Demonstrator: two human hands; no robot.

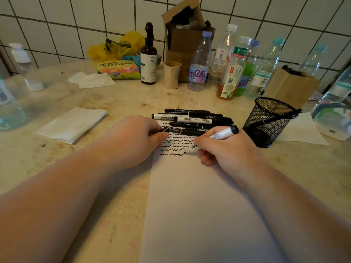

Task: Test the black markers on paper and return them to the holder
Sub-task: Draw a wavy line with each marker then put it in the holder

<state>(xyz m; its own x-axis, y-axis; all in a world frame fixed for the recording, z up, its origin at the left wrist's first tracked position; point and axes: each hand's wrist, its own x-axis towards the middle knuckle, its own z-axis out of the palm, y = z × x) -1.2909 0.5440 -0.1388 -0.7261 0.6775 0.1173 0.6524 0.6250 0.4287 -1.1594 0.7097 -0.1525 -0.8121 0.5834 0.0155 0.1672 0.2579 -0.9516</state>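
Note:
A white sheet of paper [199, 205] lies in front of me, its top part covered with rows of black squiggles [174, 144]. My right hand [224, 149] grips a white-barrelled marker [220, 134], tip down on the paper at the end of the lowest squiggle. My left hand [136, 137] rests at the paper's left edge and pinches a small black marker cap [166, 129]. A pile of several black markers [193, 120] lies across the paper's top edge. The black mesh holder [266, 128] stands to the right with one marker [284, 115] leaning inside.
Folded white tissue [72, 124] lies to the left. Several plastic bottles [235, 67], a brown pump bottle [149, 54], a beige cup [171, 74] and a cardboard box [184, 35] line the tiled back wall. Another white sheet [302, 131] lies beyond the holder.

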